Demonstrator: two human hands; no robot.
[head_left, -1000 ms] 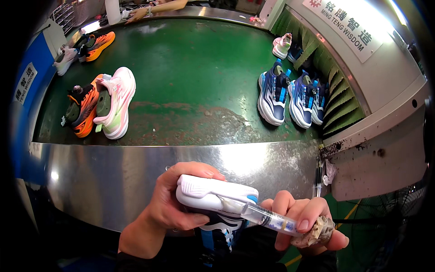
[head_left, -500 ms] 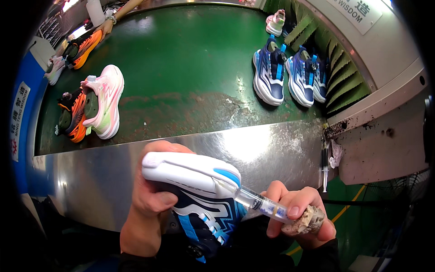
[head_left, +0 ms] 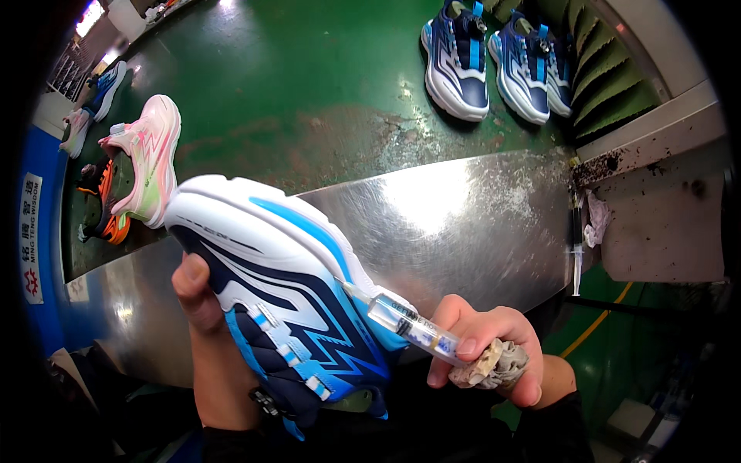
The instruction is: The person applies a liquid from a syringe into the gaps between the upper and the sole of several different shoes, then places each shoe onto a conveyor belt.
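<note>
While the left hand (head_left: 202, 309) grips the blue-and-white sneaker (head_left: 285, 293) from beneath, thumb on the upper, the shoe lies tilted, long axis running upper-left to lower-right. Right hand (head_left: 486, 351) clenched round a clear syringe (head_left: 405, 322) and a crusted grey wad (head_left: 494, 366); syringe tip touches the sole edge, pointing up-left along it. Beyond: steel ledge (head_left: 463, 224), green belt (head_left: 309, 85) with two blue sneakers (head_left: 494, 54) far right, pink sneaker (head_left: 147, 158) far left.
</note>
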